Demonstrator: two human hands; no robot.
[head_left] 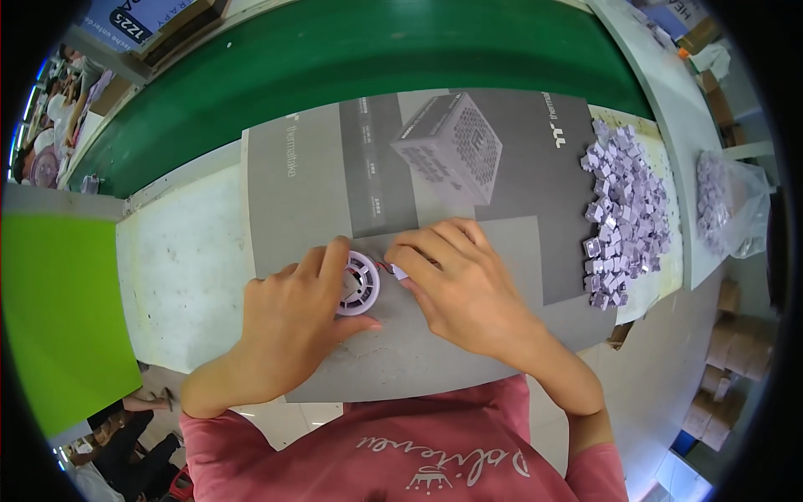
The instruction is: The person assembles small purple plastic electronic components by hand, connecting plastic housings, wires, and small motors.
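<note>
A round lavender housing (362,284) with a slotted ring and an open middle lies on the grey printed cardboard sheet (401,351). My left hand (293,305) grips it from the left, fingers over the far rim and thumb along the near side. Thin red and dark wires (384,267) run from its right edge to a small lavender piece (400,272). Between thumb and fingertips, my right hand (460,280) pinches that piece, and the fingers partly hide it. What sits inside the housing is too small to tell.
Many small lavender block-like pieces (627,213) are heaped at the sheet's right edge. Beyond the sheet runs a green belt (368,50). A clear plastic bag (744,209) with similar pieces hangs at far right. A bright green surface (63,309) lies left; other people (63,113) sit far left.
</note>
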